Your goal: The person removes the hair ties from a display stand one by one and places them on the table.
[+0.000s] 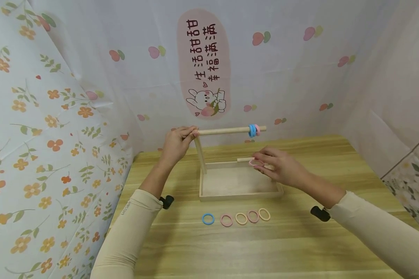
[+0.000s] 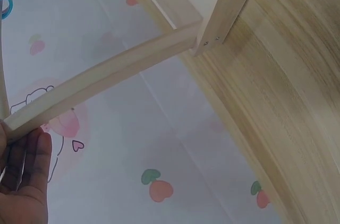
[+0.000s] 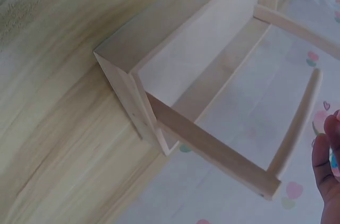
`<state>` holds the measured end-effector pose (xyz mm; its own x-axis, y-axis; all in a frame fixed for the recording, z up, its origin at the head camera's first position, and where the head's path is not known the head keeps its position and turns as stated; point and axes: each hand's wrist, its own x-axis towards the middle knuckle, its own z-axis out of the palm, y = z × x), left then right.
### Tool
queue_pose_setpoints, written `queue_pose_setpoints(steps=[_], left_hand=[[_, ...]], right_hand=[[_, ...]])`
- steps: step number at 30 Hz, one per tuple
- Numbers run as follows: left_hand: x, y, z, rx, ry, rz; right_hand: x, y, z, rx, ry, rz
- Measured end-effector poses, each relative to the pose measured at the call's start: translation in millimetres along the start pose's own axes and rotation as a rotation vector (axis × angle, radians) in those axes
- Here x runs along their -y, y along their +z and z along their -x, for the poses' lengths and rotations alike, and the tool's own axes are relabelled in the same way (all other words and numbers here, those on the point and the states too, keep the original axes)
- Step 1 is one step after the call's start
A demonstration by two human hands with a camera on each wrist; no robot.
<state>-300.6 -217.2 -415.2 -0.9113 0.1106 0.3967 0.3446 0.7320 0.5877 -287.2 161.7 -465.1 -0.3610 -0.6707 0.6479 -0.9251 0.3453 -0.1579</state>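
Observation:
A wooden rack has an upper rod (image 1: 223,131) and a lower rod (image 1: 243,159), each on a post rising from a shallow tray (image 1: 241,198). My left hand (image 1: 176,144) grips the top of the taller post (image 2: 101,83), where the upper rod joins it. Blue rings (image 1: 252,131) and a pink ring (image 1: 257,130) hang near that rod's free end. In my right hand (image 1: 279,164) a pink ring (image 1: 256,163) is pinched by the lower rod; whether it is around the rod, I cannot tell. The right wrist view shows the lower rod (image 3: 297,123) bare, with that hand at the frame's edge.
On the table before the tray lie a blue ring (image 1: 208,219), pink rings (image 1: 226,220) and yellow rings (image 1: 241,219) in a row. Black clips (image 1: 320,214) sit near both wrists. A printed cloth (image 1: 132,77) hangs behind the table.

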Motion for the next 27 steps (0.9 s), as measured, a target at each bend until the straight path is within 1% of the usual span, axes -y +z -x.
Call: queue_pose_setpoints(steps=[3, 9, 21, 27], left_hand=[[-0.1, -1.4, -0.7, 0.007, -0.009, -0.007], [0.0, -1.6, -1.4, 0.019, -0.015, -0.010], [0.3, -0.8, -1.1, 0.008, -0.027, 0.009], [0.3, -0.5, -0.7, 0.006, -0.024, 0.015]], right_hand=[[1.6, 3.4, -0.6, 0.001, -0.020, -0.008], [7.1, 8.1, -1.5, 0.007, -0.030, -0.041], [19.8, 21.6, 1.0, 0.049, -0.039, -0.074], [26.7, 28.2, -0.9, 0.069, -0.075, -0.089]])
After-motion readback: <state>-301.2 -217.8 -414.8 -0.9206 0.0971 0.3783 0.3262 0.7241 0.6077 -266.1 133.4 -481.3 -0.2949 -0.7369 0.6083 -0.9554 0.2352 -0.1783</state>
